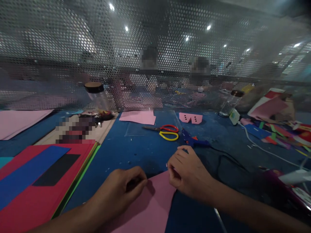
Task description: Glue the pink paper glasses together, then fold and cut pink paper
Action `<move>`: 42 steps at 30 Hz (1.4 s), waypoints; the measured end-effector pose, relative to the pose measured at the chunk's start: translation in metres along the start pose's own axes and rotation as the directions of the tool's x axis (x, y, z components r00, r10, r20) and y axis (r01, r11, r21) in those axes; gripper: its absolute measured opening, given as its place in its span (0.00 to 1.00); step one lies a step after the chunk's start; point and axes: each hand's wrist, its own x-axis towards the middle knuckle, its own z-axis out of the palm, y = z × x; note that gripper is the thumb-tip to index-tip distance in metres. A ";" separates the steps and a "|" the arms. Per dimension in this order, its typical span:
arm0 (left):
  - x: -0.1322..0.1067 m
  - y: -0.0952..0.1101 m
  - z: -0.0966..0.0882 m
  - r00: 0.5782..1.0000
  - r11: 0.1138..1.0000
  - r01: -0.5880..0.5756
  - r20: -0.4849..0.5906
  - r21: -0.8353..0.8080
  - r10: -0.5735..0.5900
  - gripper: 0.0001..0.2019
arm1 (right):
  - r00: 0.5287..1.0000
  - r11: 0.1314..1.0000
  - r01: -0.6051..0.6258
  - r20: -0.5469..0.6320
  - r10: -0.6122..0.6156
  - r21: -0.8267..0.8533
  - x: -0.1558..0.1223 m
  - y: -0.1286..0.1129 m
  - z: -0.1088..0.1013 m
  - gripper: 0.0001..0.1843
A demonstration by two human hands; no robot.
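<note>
A sheet of pink paper (152, 207) lies on the blue table in front of me. My left hand (121, 187) is closed at its upper left corner, thumb and forefinger pinched together on the edge. At the upper right corner, the curled fingers of my right hand (186, 170) close on the sheet; their tips are partly hidden. Beyond the hands lie scissors (167, 132) with red and yellow handles. A blue glue gun (194, 141) rests just past my right hand, its cord trailing right. Farther back is a small pink cutout (190, 118) with dark square marks.
Coloured sheets (31, 207) are stacked at the left. A tall jar (99, 100) stands behind them, and another jar (230, 103) leans at back right. Paper scraps (269, 132) and a white cable (259, 145) lie right. A perforated metal screen (170, 64) closes off the back.
</note>
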 end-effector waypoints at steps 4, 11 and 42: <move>0.003 -0.001 -0.004 1.000 1.000 0.008 -0.024 -0.006 -0.008 0.09 | 1.000 1.000 -0.023 -0.001 0.023 -0.008 0.001 0.007 -0.002 0.07; 0.004 -0.002 -0.007 0.999 1.000 0.020 -0.027 0.020 -0.019 0.12 | 0.999 0.999 -0.036 0.002 0.036 -0.025 0.002 0.012 -0.003 0.07; 0.008 -0.005 -0.013 0.997 0.997 0.054 -0.052 -0.049 -0.056 0.10 | 0.990 0.950 -0.139 0.044 0.131 0.278 0.005 0.013 -0.011 0.04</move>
